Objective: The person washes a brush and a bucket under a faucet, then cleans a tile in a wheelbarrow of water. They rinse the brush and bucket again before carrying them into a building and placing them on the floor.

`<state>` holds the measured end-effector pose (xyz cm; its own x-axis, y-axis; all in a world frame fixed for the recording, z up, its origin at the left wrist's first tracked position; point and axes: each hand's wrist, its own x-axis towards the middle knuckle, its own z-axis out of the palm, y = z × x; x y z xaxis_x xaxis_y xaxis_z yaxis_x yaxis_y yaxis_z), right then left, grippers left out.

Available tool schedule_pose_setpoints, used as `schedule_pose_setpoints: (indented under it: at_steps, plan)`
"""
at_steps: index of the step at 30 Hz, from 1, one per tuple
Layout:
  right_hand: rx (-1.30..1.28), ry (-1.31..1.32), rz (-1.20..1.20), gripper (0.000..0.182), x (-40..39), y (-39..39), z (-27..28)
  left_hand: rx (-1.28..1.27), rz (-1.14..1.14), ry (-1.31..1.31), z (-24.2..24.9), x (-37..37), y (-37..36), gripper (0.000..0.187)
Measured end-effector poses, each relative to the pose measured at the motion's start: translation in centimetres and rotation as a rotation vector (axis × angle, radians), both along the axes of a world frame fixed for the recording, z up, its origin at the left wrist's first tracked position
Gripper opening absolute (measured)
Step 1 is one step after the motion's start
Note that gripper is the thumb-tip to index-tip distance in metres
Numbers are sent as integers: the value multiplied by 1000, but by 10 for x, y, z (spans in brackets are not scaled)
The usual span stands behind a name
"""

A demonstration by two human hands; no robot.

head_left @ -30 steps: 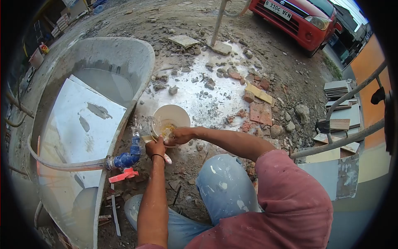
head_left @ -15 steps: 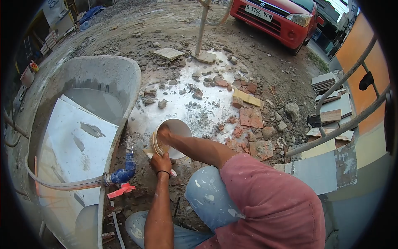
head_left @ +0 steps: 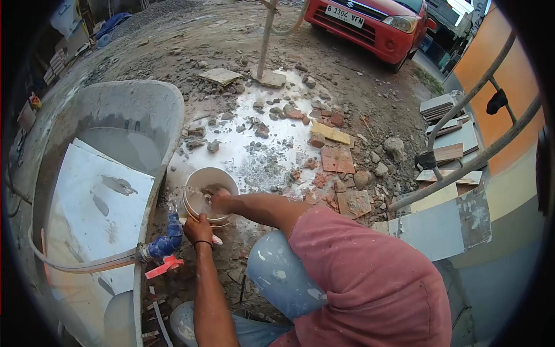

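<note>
A white bucket (head_left: pixel 226 180) stands on the wet ground in front of me, its mouth toward me, with murky greyish liquid showing inside. My left hand (head_left: pixel 198 229) is closed at its near left rim. A pale handle with a reddish end (head_left: pixel 217 239) sticks out from under that hand. My right hand (head_left: pixel 219 201) reaches down into the bucket by the right inner wall, and its fingertips are hidden there. Left of the bucket is a blue pipe tap (head_left: pixel 167 238) with a red lever, joined to a clear hose (head_left: pixel 87 266).
A wheelbarrow (head_left: pixel 173 124) at left holds grey water and a white board (head_left: pixel 87 196). White powder, stones and broken tiles (head_left: pixel 337 159) cover the ground ahead. Metal poles (head_left: pixel 462 170) and stacked tiles stand at right. A red car (head_left: pixel 370 29) is parked beyond.
My right hand has moved from the left side of the bucket's inside to the right side. The whole view has shifted, so everything sits further left. My left hand stays at the rim.
</note>
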<state>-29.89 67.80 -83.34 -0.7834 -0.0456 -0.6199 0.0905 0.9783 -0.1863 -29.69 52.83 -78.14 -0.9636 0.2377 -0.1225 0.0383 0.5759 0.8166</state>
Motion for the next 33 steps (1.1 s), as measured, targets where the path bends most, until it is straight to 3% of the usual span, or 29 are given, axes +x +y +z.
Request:
schedule_pose_setpoints:
  at_steps: [2,3,5,6,8,11,13,14,15,18,19,20,22,23,25,26,27,28,30,31,33]
  plan:
    - [27,92,335,43,5,17,-18,-79,-55,95,8,6,-1,32]
    - [28,94,336,43,4,13,-24,-160,-112,187,14,12,-1,31]
    - [-481,-437,-137,40,-5,5,-25,-99,-93,148,23,15,6,31]
    - [-484,-435,-138,40,-9,3,-26,-120,-68,118,25,15,4,32]
    - [-489,64,-29,30,-16,6,-20,-128,-68,103,15,9,4,35]
    - [-469,493,97,26,-3,7,-30,-10,-148,25,-2,3,1,35]
    - [-424,866,251,28,8,7,-34,-67,-190,135,-10,10,4,35]
    - [-725,657,365,29,6,7,-33,-172,-167,306,-14,14,6,35]
    - [-725,657,363,29,7,6,-31,-275,-144,476,-18,17,7,35]
    - [-295,-82,-40,41,5,11,-44,-179,-55,239,-1,16,4,35]
    - [-295,-77,-39,41,5,11,-41,-117,-27,97,4,15,4,34]
    - [87,5,111,41,7,10,-39,-161,-21,141,-4,14,2,32]
    - [572,346,412,38,29,12,-16,-150,-18,104,-26,8,-2,32]
    - [567,351,418,38,28,5,9,-131,-13,66,-32,6,-4,32]
    - [371,-225,369,39,28,-4,39,-122,-38,69,-19,14,-6,33]
    - [208,-373,423,33,0,-4,-60,-125,-76,82,-13,18,-6,32]
    - [209,-368,418,33,4,-8,-37,-127,-116,98,-10,18,-4,32]
    - [39,-312,132,32,15,-20,8,-127,-88,59,-12,18,-5,32]
    - [-920,-234,-518,30,-4,-10,-55,-165,-117,111,-15,15,-7,32]
    - [-920,-236,-519,30,-3,4,-71,-210,-150,163,-17,13,-9,32]
    - [-602,583,-436,19,3,33,-83,-232,-178,155,-21,13,-7,33]
